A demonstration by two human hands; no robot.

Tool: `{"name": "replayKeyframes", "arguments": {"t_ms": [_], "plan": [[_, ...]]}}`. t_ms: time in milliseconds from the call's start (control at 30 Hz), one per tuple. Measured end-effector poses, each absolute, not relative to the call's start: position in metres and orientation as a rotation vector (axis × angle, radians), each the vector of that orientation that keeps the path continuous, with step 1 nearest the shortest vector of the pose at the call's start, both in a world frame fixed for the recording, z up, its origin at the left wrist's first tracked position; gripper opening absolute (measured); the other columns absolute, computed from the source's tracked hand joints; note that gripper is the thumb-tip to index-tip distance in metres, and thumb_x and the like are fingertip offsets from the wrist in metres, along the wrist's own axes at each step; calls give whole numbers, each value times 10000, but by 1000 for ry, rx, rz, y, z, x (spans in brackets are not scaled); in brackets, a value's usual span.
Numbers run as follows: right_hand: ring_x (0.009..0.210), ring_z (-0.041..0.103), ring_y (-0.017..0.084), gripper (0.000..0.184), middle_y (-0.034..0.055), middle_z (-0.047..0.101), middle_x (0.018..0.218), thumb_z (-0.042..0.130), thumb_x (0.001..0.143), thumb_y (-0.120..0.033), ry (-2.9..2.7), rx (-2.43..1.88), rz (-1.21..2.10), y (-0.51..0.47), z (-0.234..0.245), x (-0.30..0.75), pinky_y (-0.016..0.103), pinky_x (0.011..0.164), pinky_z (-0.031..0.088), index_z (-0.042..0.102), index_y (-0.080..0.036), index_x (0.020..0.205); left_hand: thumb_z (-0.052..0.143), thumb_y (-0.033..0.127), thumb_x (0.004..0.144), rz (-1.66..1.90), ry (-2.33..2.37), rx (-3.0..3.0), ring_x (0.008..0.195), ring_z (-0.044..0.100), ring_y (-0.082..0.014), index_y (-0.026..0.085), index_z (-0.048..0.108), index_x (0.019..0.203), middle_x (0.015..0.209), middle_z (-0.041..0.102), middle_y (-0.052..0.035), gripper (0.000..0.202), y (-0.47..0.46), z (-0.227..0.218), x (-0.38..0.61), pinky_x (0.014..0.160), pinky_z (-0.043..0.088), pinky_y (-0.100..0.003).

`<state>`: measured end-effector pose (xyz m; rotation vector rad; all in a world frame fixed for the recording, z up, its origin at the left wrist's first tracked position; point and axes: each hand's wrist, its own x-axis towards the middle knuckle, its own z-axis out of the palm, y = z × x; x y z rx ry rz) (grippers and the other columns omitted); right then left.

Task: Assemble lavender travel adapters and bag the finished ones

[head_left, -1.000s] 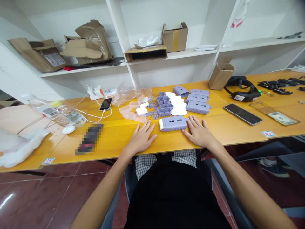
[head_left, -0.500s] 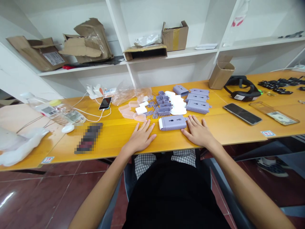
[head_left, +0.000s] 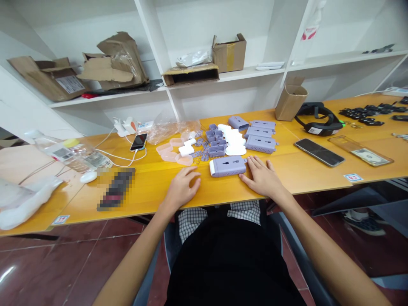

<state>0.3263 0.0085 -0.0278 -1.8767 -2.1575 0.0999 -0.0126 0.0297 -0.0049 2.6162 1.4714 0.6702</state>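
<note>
A purple plastic case (head_left: pixel 228 166) with a white end lies on the table between my hands. My right hand (head_left: pixel 259 176) rests flat at its right end, fingers stretched out and holding nothing. To the left of the case, my left hand (head_left: pixel 184 187) is apart from it, its fingers curved and the thumb spread away, with nothing in it. Behind the case stand small purple cups (head_left: pixel 216 151), white rounded pieces (head_left: pixel 235 144), pale pink pieces (head_left: pixel 170 151) and small purple loose parts (head_left: pixel 200 146). More purple cases (head_left: pixel 261 143) lie at the back right.
A phone (head_left: pixel 318 151), a clear phone case (head_left: pixel 360 151) and a black headset (head_left: pixel 318 121) lie to the right. Leftward are a charging phone (head_left: pixel 138 142), plastic bottles (head_left: pixel 79 155) and a blurred-out dark object (head_left: pixel 116 189). Shelves with cardboard boxes (head_left: pixel 229 55) rise behind the table.
My left hand has lifted and curled its fingers, where before it lay flat. My right hand stays by the case. The whole view has shifted slightly.
</note>
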Motion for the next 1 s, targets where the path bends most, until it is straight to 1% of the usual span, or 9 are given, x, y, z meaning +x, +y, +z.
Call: {"name": "replayKeyframes", "arguments": {"t_ms": [33,100,233,300,400,500,700,800,1000], "plan": [[1626,345,422,826,207,422,1730,370,1043,-626,-2144,-1861,106,8,-27,327,730,1289,215,361,-117,1694,501,376,1054,815,1519,2577,1382,622,-287,227,745,1221,1441,688,-115,331,31,-5,-16,1235,464,-487],[1606,374,438,831,205,447,1716,416,1032,-613,-2122,-1822,117,8,-25,328,737,1272,240,332,-137,1709,558,357,1017,978,1651,2505,1366,617,-309,228,708,1247,1412,681,-122,304,35,-5,-23,1219,478,-505],[1568,416,460,893,184,421,1737,522,993,-608,-2111,-1731,147,10,-18,331,735,1245,281,254,-203,1743,661,416,968,923,1833,2437,1469,515,-378,195,507,1512,1565,554,-171,607,49,-3,-37,1259,417,-571],[1559,423,464,919,166,389,1757,573,967,-603,-2123,-1688,179,12,-13,330,734,1240,286,249,-240,1746,679,455,965,867,1870,2431,1500,476,-403,191,433,1566,1618,499,-190,701,55,-1,-40,1265,394,-598],[1563,425,440,849,158,398,1751,615,953,-571,-2147,-1615,219,19,-8,323,698,1250,295,367,-252,1701,696,511,954,760,1936,2424,1482,477,-447,199,448,1557,1631,467,-212,723,63,5,-36,1226,418,-635],[1536,471,397,738,157,479,1694,646,948,-513,-2165,-1525,232,27,-8,315,633,1247,335,499,-243,1619,692,553,951,690,2034,2431,1422,513,-485,168,532,1491,1551,517,-248,682,71,10,-28,1175,457,-650],[1432,569,393,715,149,594,1572,719,912,-490,-2125,-1412,243,28,-16,312,579,1171,444,553,-267,1571,643,439,978,745,1936,2398,1328,624,-419,163,588,1417,1508,577,-209,521,82,9,-23,1084,568,-581],[1393,600,382,693,149,599,1558,738,908,-476,-2101,-1384,254,25,-19,313,571,1169,458,578,-265,1548,659,375,955,813,1832,2392,1346,632,-380,173,602,1365,1464,612,-184,461,86,6,-28,1132,554,-546],[1403,599,382,703,131,611,1538,766,885,-454,-2068,-1363,276,24,-20,315,601,1171,473,572,-293,1541,744,296,841,1088,1793,2347,1340,622,-361,197,545,1383,1416,615,-162,586,83,10,-36,1148,547,-523]]}}
